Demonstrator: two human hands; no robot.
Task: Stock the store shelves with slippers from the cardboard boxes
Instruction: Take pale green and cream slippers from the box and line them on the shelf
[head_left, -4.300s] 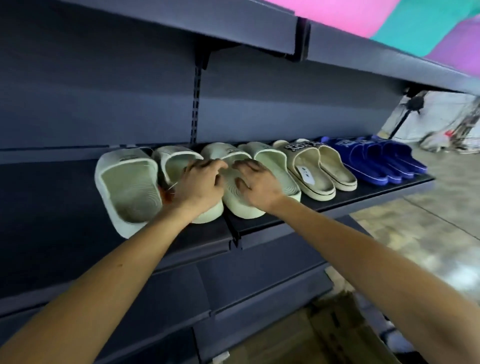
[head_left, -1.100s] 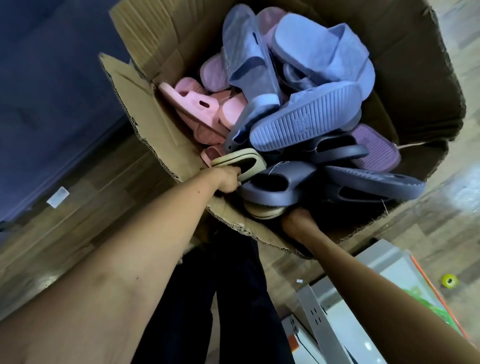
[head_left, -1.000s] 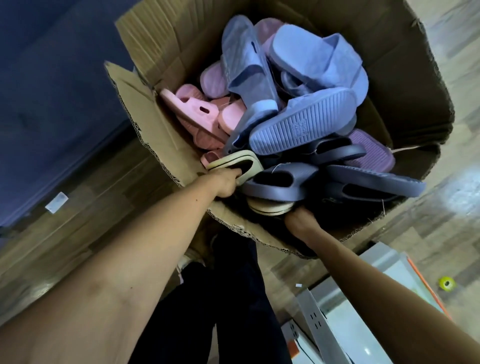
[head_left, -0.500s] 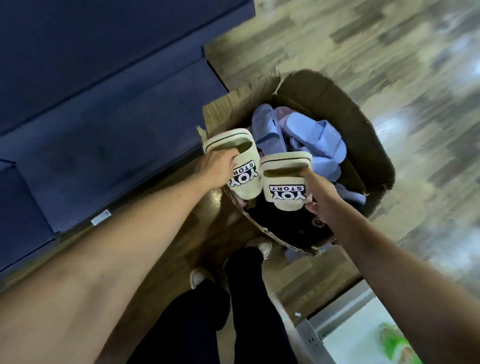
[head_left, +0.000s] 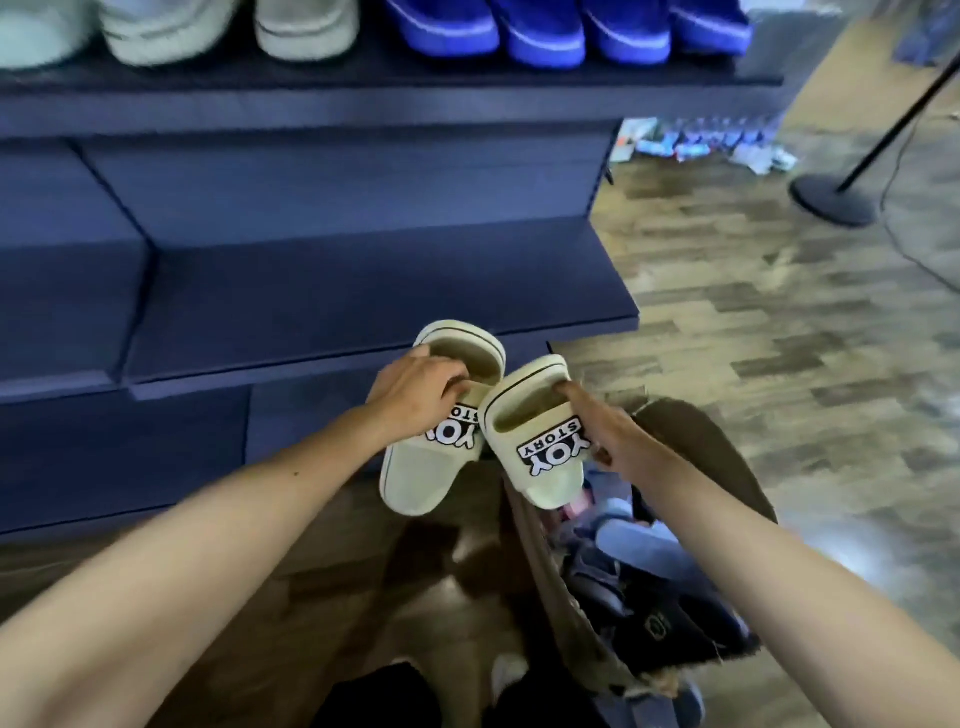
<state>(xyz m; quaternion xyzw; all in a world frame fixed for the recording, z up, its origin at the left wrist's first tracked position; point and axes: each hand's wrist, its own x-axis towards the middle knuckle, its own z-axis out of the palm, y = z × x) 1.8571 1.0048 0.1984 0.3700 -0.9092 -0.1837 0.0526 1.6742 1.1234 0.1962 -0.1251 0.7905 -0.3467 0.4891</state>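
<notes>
2 cream slippers printed with a black-and-white "STORY" logo are up off the floor, 1 in each of our hands. Our left hand (head_left: 415, 395) curls its fingers over the strap of the left slipper (head_left: 421, 473) and grips it at the foot opening. Our right hand (head_left: 618, 441) clasps the right slipper (head_left: 540, 457) along its outer edge, with 1 finger stretched up the rim. The pair sits side by side, and the right one overlaps the left one's strap in our view.

Under our right forearm an open cardboard box (head_left: 722, 457) stands on the floor (head_left: 779, 338), holding a jumble of loose slippers (head_left: 639, 545) in blue, pink and dark tones.

Beyond both hands rises dark blue shelving. The low shelf (head_left: 363, 296) lies just past our left hand. The top shelf (head_left: 389, 98), well above both hands, carries a blurred row of pale slippers (head_left: 171, 26) on the left and bright blue slippers (head_left: 519, 31) on the right.

The floor runs off to the right of our right hand in glossy grey-brown wood-look planks that catch soft reflections. Far out that way stands the round black base of a stand (head_left: 831, 200) with a slanting pole. Small packets (head_left: 711, 143) lie by the end of the shelving, too blurred for us to read. Below our hands we see dark trousers (head_left: 374, 696) and a pale shoe (head_left: 509, 670).
</notes>
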